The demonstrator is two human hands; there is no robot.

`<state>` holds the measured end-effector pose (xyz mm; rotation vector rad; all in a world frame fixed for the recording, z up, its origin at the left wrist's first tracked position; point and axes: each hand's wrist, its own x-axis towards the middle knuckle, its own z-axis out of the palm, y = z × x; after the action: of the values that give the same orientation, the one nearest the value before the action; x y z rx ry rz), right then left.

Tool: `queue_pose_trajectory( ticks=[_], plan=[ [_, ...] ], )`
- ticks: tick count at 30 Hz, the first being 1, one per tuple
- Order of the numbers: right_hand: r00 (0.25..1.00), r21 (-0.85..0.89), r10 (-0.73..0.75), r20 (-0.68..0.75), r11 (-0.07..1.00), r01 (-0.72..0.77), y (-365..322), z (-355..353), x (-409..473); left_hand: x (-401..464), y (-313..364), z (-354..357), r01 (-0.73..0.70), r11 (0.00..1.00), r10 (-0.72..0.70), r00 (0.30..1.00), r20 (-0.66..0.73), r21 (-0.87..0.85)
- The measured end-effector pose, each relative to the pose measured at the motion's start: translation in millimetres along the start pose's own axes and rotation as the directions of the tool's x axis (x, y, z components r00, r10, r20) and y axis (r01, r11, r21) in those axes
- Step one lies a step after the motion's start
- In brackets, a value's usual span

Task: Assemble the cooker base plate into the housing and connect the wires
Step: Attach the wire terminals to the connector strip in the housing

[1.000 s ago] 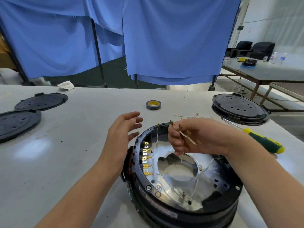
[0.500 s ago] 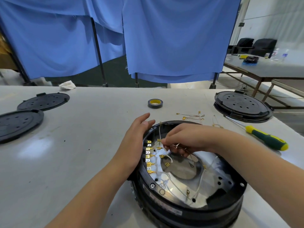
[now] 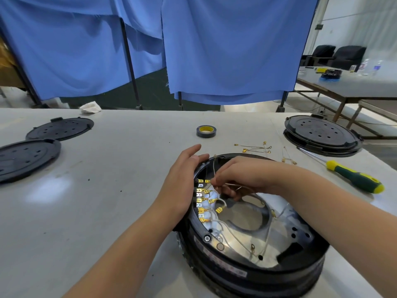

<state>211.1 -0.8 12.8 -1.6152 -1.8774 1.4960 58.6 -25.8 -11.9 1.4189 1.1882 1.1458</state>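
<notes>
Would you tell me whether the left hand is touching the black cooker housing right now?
Touching. The head view shows the left hand lying with straight fingers against the housing, palm on its left rim, with no gap visible between them.

1. The black round housing (image 3: 247, 274) is sitting open side up near the table's front edge, right of centre.
2. The shiny metal base plate (image 3: 240, 239) is lying flat inside it, showing a large central opening.
3. Thin white wires (image 3: 227, 227) are trailing across the plate to gold terminals (image 3: 203, 204) (lined along the housing's left inner rim).
</notes>
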Motion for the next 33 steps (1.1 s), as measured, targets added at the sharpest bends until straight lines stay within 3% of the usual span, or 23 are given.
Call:
queue_pose_trajectory(
  ticks=[6, 33],
  plan=[
    [0.999, -0.069, -0.021, -0.038, 0.997, 0.018, 2.3, 4.5, 1.0, -1.3, 2.6, 0.7, 0.011, 1.000, -0.011, 1.000, -0.007, 0.002],
    [0.999, -0.047, -0.051, -0.008, 0.998, 0.051, 2.7, 7.0, 7.6, -3.4, 9.5, 2.2, 0.022, 0.999, -0.024, 0.998, 0.064, 0.030]
  ],
)
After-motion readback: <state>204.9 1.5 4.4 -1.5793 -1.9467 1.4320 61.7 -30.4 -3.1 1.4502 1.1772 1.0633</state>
